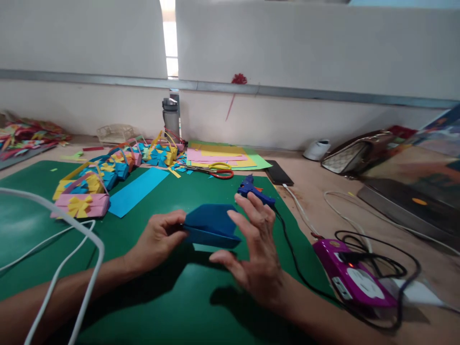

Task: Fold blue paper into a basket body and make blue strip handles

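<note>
The step in hand looks like shaping: a folded blue paper piece (210, 223) is held up over the green mat (32, 179), between the two hands. The left hand (158, 239) pinches its left end between thumb and bent forefinger. The right hand (257, 254) is spread by the opposite end, thumb well apart from the fingers; whether a fingertip touches the paper I cannot tell.

The next move, I judge, calls for a light touch — steadying that free end without crushing the crease.

The piece is matte and seems stiff, with a taller back panel and a low front wall forming a shallow trough. A flat, smooth bright-blue strip (138, 191) lies farther back at left, near a pink paper basket (98, 206), boxy and crisp-edged, with a thin arched handle and a yellow bow. Beyond the right hand lies a blue plastic glue gun (247, 187) — behind it, scissors (228, 173) rest near layered coloured sheets (219, 153).
</note>
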The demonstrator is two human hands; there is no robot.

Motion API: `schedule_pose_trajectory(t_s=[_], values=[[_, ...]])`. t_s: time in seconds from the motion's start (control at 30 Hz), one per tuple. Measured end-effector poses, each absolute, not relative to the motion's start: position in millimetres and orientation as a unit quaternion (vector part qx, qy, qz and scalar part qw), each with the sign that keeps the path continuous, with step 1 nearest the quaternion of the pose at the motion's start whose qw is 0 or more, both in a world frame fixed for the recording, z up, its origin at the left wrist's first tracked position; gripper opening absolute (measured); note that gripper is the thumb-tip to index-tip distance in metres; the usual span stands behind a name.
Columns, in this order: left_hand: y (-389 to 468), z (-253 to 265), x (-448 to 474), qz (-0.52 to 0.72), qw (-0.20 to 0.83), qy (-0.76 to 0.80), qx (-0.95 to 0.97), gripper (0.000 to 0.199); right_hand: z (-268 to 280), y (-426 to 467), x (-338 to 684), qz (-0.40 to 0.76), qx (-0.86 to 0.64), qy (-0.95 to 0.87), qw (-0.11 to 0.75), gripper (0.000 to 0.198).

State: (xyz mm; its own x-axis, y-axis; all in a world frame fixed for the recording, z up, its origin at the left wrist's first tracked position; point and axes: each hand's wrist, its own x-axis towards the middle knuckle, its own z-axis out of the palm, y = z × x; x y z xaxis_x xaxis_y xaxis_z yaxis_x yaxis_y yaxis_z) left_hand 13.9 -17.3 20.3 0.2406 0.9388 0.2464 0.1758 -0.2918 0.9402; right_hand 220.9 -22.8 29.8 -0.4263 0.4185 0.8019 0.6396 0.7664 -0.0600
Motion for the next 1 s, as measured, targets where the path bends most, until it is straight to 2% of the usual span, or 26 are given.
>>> schedule_pose_trajectory(t_s=[0.1, 0.23, 0.3, 0.53, 0.67, 0.77, 1.0], values=[[-9, 22, 7, 0.458, 0.459, 0.434, 0.626, 0.008, 27, -14, 235, -0.018, -0.370, -0.807, 0.460, 0.063], [-1, 22, 2, 0.447, 0.468, 0.449, 0.617, 0.005, 21, -6, 242, 0.180, -0.394, -0.771, 0.467, 0.043], [0, 22, 0, 0.443, 0.455, 0.459, 0.621, 0.002, 22, -7, 241, 0.235, -0.383, -0.762, 0.466, 0.035], [-4, 23, 4, 0.458, 0.423, 0.453, 0.637, 0.006, 34, -12, 234, 0.351, -0.405, -0.772, 0.342, 0.013], [-8, 21, 9, 0.451, 0.425, 0.409, 0.670, 0.008, 33, -9, 232, 0.382, -0.404, -0.764, 0.327, 0.025], [-9, 17, 10, 0.422, 0.417, 0.406, 0.695, 0.008, 31, -8, 231, 0.392, -0.392, -0.764, 0.331, 0.026], [-5, 12, 17, 0.354, 0.424, 0.415, 0.723, 0.020, 29, -5, 227, 0.444, -0.405, -0.744, 0.293, 0.028]])
